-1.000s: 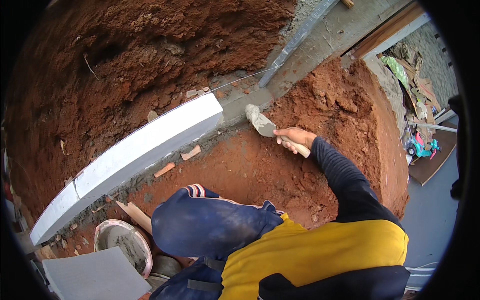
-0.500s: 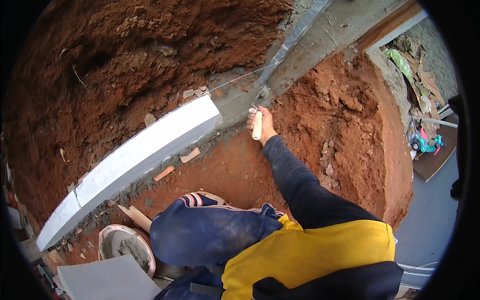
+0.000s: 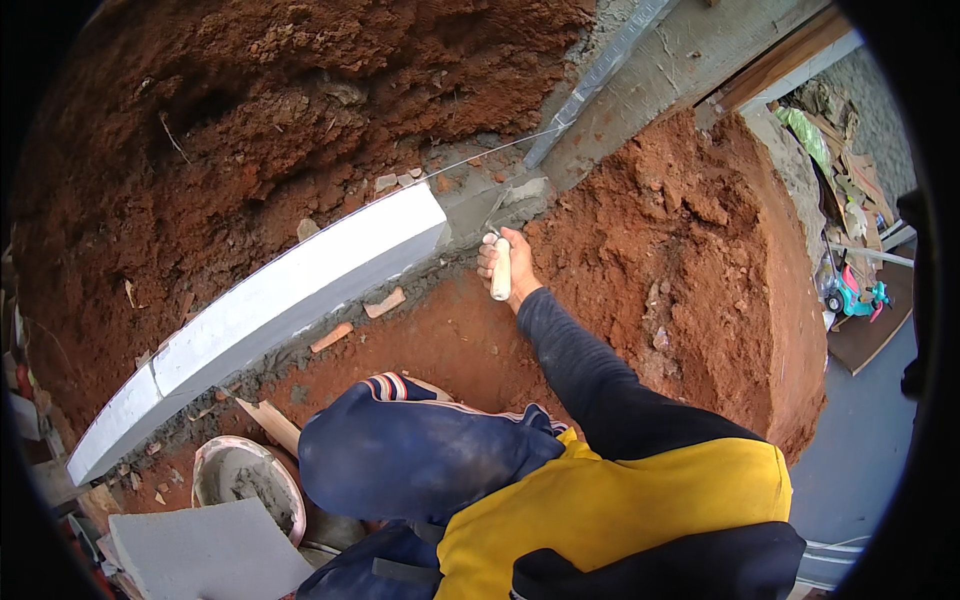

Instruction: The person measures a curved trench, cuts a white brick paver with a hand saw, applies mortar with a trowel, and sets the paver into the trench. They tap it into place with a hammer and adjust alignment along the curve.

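Trowel has slid toward seven o'clock since earlier; right hand clamped on it, fresh mortar at twelve, white block at ten. Left hand out of view, state can't be told.

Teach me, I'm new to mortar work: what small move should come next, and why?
Perhaps spread the mortar mound toward the white block with the trowel: the right hand holds it close by, and the mound looks uneven beside the flatter mortar bed.

Off to the right, a teal-and-pink wheeled toy can be seen by a brown board, plus green plastic kinda bunched near cardboard-looking scraps.
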{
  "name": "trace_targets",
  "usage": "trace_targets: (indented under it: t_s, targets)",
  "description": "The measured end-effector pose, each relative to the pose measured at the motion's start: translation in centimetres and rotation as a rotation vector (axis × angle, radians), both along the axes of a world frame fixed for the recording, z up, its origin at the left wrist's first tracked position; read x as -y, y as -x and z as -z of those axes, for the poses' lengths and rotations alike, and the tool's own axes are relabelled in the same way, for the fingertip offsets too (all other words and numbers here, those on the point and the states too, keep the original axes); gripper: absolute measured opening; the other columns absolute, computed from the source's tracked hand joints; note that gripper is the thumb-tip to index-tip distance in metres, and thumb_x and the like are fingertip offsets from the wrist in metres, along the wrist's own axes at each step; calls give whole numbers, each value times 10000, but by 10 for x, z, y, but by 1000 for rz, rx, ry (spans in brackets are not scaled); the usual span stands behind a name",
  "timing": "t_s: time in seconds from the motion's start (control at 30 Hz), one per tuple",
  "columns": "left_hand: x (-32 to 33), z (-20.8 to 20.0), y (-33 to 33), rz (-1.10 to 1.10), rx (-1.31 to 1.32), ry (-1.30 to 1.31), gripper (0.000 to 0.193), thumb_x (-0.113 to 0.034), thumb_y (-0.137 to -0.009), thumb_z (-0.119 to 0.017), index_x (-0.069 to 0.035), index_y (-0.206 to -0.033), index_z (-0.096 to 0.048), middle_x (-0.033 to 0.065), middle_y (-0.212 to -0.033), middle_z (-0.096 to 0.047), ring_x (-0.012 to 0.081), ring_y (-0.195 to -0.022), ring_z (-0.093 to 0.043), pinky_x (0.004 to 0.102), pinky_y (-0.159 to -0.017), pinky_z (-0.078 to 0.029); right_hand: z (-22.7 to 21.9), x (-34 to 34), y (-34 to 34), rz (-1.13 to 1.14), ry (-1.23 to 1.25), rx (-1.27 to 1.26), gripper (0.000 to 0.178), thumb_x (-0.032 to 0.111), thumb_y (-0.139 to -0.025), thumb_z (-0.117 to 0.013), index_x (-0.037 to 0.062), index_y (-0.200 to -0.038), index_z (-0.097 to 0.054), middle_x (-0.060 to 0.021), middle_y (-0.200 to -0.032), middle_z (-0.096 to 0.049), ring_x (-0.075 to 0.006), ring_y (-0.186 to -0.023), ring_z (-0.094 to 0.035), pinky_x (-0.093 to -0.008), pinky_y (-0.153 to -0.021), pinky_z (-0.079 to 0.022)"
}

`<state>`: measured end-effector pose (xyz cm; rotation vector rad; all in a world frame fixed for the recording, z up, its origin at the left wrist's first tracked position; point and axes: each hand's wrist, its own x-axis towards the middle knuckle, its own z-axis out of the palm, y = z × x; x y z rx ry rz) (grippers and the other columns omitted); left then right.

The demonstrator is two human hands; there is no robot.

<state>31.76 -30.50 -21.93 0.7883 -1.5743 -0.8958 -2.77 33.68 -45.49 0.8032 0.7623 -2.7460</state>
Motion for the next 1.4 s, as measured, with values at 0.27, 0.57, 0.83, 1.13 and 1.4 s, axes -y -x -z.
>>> trace_targets:
  t_s: [0.27,0.57,0.83,1.13,1.4]
  targets:
    - [10,3,-10,28,-21,15,312,-154,-817,-868,30,-1043,-756,150,-1065,-739,290,-965,-652,504,-947,-533,2,25,-13,-12,-37,30,390,477,-1029,-523,122,-906,-626,28,-596,-469,-151,-472,-459,-330,-445,-417]
    - [-4,0,-10,9,-27,15,400,-175,-806,-885,26,-1120,-738,162,-1126,-730,299,-1015,-644,538,-969,-525,3,32,-33,-103,-109,67,405,499,-1029,-477,135,-898,-597,10,-601,-471,-179,-479,-480,-356,-452,-422]
    - [0,-1,-22,-32,-24,-54,405,-167,-813,-868,29,-1138,-727,161,-1127,-726,293,-1014,-639,529,-963,-525,-56,11,-87,-443,-377,195,545,589,-1070,-419,105,-893,-597,-3,-570,-468,-171,-436,-456,-349,-432,-415]
    - [4,-2,-41,-232,-205,-453,741,-303,-883,-854,-2,-1479,-534,200,-1386,-629,357,-1218,-633,564,-1000,-555,-241,41,-92,-1125,-1377,-149,439,382,-1080,-569,32,-832,-662,-21,-600,-549,-132,-543,-532,-317,-553,-447]
    - [-4,-1,-66,-251,-198,-176,827,-209,-766,-870,61,-1457,-506,194,-1268,-636,312,-1127,-636,434,-1060,-499,-270,338,-4,-1422,-1635,-1662,433,436,-1085,-586,21,-1016,-687,-187,-765,-653,-370,-722,-660,-485,-697,-510]
